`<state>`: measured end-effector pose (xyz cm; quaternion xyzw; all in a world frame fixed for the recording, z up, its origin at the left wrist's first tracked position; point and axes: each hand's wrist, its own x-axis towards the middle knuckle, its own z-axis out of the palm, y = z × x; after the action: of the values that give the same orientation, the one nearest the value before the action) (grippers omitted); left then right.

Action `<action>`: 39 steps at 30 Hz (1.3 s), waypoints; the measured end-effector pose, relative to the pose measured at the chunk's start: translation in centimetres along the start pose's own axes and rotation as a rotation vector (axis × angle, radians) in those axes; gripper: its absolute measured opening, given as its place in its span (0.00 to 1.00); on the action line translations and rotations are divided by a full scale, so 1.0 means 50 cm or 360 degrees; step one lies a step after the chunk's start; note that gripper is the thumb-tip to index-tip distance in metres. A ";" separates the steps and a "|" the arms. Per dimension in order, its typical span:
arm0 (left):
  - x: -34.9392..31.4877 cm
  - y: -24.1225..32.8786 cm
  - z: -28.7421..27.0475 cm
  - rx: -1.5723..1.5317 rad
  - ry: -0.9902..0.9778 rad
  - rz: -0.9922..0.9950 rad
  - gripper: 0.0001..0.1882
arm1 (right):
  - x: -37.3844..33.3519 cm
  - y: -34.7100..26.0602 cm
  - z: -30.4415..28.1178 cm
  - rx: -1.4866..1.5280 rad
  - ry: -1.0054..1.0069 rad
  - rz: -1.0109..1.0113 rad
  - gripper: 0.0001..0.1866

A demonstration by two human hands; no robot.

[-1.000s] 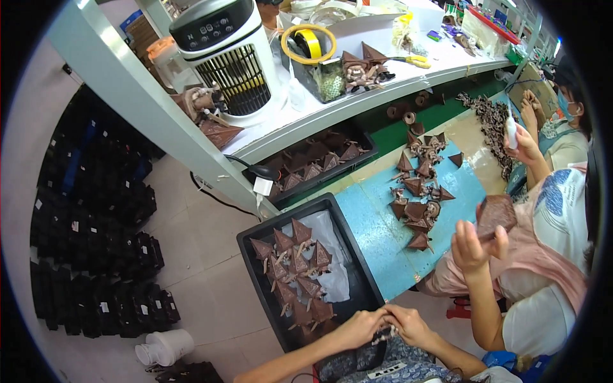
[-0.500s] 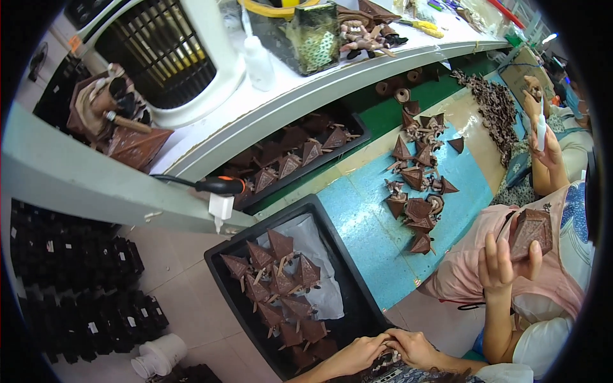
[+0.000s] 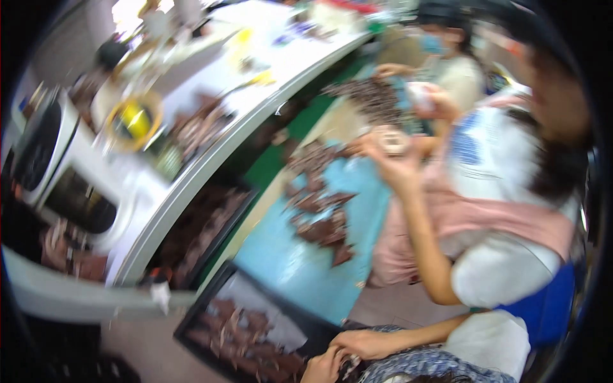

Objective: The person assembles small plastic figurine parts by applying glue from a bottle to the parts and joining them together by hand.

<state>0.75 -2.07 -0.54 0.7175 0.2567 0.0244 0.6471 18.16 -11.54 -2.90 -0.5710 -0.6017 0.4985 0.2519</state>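
Brown pieces fill the black tray [image 3: 211,300], lower centre; my left hand [image 3: 322,367] and right hand [image 3: 364,343] pinch something small, so I'd grip gently, close together.

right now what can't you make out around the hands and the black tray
- What the left hand and right hand pinch: head view, motion blur, and the fingers cover it.
- Shape of the brown pieces in the black tray: smeared by blur.
- Tray's near corner: cut off by the lower edge.
- What the co-worker's hand holds: blurred pale blob.
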 end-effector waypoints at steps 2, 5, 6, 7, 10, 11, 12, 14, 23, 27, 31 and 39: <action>-0.008 0.026 -0.007 0.0001 -0.0119 0.0057 0.09 | 0.000 -0.011 0.012 0.0395 -0.0151 -0.0032 0.19; -0.027 0.035 -0.002 0.0138 -0.0109 0.0217 0.10 | -0.025 -0.031 0.019 0.0258 -0.0029 -0.0088 0.15; -0.032 0.043 0.002 0.0164 -0.0143 0.0240 0.10 | -0.038 -0.047 0.019 0.0215 0.0025 -0.0053 0.14; -0.033 0.058 0.007 0.0153 -0.0130 0.0297 0.10 | -0.052 -0.060 0.019 0.0193 0.0132 -0.0085 0.12; -0.054 0.054 0.018 0.0149 -0.0122 0.0336 0.10 | -0.073 -0.080 0.042 0.0027 0.0279 -0.0105 0.12; -0.063 0.050 0.021 0.0165 -0.0105 0.0352 0.10 | -0.074 -0.082 0.053 0.0027 0.0347 -0.0142 0.13; -0.074 0.047 0.025 0.0179 -0.0083 0.0360 0.10 | -0.075 -0.087 0.060 0.0033 0.0330 -0.0159 0.13; -0.089 0.047 0.027 0.0198 0.0052 0.0439 0.13 | -0.075 -0.103 0.066 -0.0048 0.0344 -0.0095 0.15; -0.129 0.162 -0.054 0.0469 0.0227 0.0653 0.09 | -0.047 -0.267 -0.027 -0.0397 0.0474 -0.0569 0.16; -0.156 0.153 -0.053 0.0462 0.0306 0.0568 0.08 | -0.033 -0.269 -0.012 -0.0329 0.0367 -0.0600 0.15; -0.178 0.148 -0.042 0.0430 0.0302 0.0606 0.08 | -0.049 -0.273 0.009 -0.0336 0.0410 -0.0611 0.14; -0.184 0.145 -0.051 0.0371 0.0256 0.0622 0.08 | -0.051 -0.276 0.025 -0.0323 0.0467 -0.0601 0.14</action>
<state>-5.71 -3.65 9.40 0.8192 0.1647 0.1764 0.5203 11.62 -12.25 9.58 -0.5370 -0.7016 0.2916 0.3665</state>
